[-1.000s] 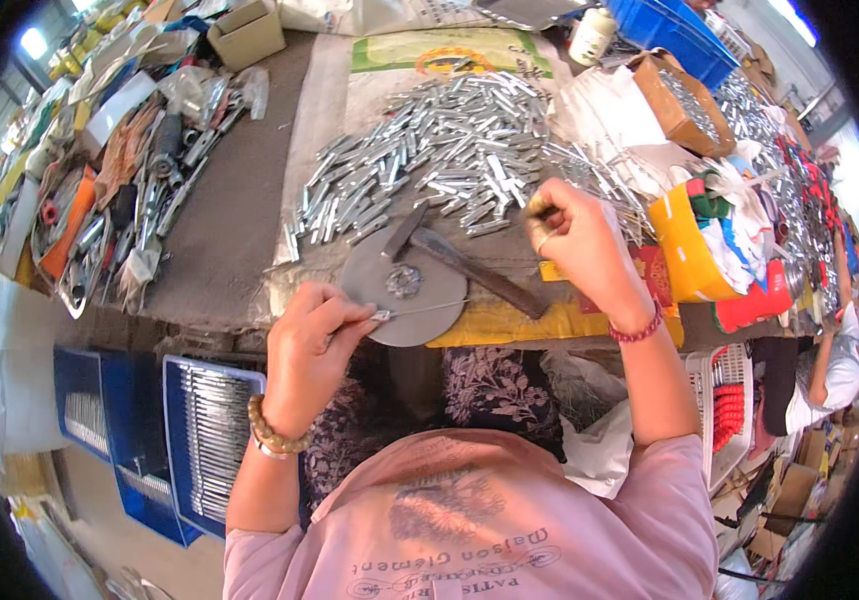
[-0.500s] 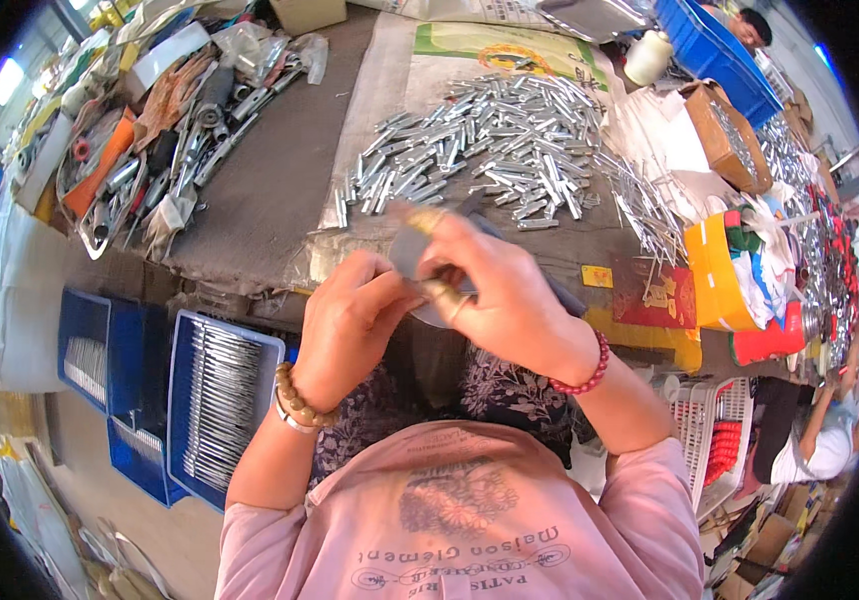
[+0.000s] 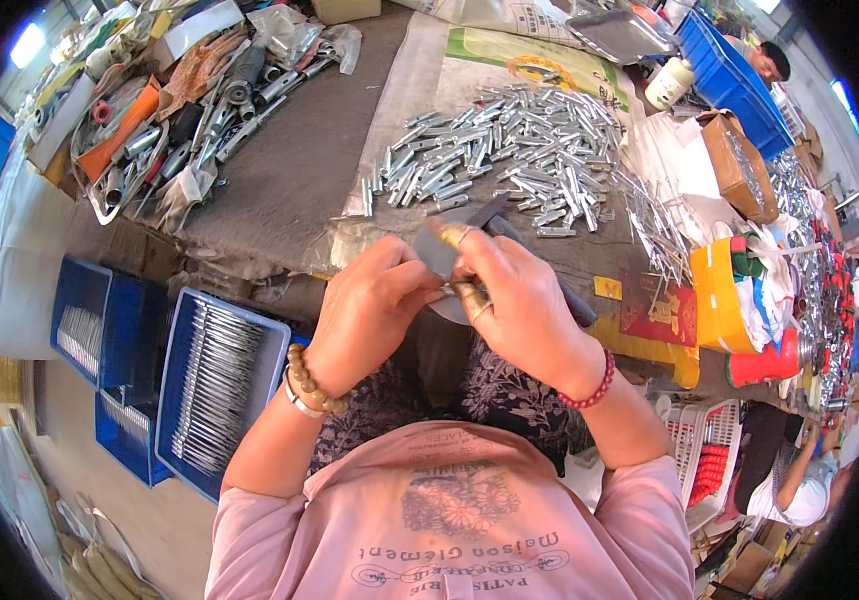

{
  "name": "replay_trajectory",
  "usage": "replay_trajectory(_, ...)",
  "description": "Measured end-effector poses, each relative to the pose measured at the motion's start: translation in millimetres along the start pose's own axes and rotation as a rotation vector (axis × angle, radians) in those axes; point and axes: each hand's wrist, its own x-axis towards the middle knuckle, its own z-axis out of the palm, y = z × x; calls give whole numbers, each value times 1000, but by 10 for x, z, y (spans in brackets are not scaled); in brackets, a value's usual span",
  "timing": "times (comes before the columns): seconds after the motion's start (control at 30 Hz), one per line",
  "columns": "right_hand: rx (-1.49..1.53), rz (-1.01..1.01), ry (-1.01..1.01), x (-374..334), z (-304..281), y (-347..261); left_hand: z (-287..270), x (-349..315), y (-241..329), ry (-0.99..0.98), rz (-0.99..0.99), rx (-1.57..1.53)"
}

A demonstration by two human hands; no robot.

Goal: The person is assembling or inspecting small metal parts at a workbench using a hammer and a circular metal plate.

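Note:
Both hands meet at the bench's near edge. My left hand (image 3: 365, 305) is closed, thumb and forefinger pinched at a small part mostly hidden by the fingers. Against it, my right hand (image 3: 525, 290) is also closed, with tan wraps on thumb and forefinger; what it grips cannot be made out. A flat grey rounded piece (image 3: 436, 254) shows between the hands; whether it is held or fixed to the bench is unclear. Beyond them, a heap of short silvery metal tubes (image 3: 510, 145) lies on a printed sack (image 3: 405, 95).
Thin metal rods (image 3: 655, 225) lie right of the heap, near a yellow box (image 3: 720, 300) of bags. Tools and scraps (image 3: 190, 110) crowd the bench's left. Blue bins (image 3: 275, 355) with rows of metal rods stand lower left. Another person (image 3: 800, 480) is at far right.
The view has shifted slightly, so the bench things sit further right. My right hand, blurred before, has come a little lower and shows sharply. Both hands stay together.

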Motion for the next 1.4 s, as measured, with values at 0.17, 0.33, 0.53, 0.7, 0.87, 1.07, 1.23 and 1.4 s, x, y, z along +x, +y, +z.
replay_trajectory(0.17, -316, -210, -63, 1, 2, -152, -26, 23, 67, 38, 33, 16)
replay_trajectory(0.33, -295, -203, -19, -41, 72, -65, 0, 28, 47, 44, -3, 1)
replay_trajectory(0.53, -292, -250, 91, -108, 175, -53, 11, 3, -12, 27, -20, 3)
replay_trajectory(0.7, -202, -214, 218, -163, 325, 111, 32, 22, -39, 26, 20, -11)
replay_trajectory(0.87, -227, -234, 247, -194, 320, 93, 27, 36, -13, 49, 30, -13)
replay_trajectory(1.07, -265, -210, 176, -186, 286, 52, 28, 19, -47, 47, 36, -7)
replay_trajectory(1.23, -258, -141, 146, -209, 235, 29, 23, 20, -34, 38, 13, -44)
replay_trajectory(1.4, -250, -55, 97, -206, 86, -41, 32, 23, -56, 25, 10, -30)
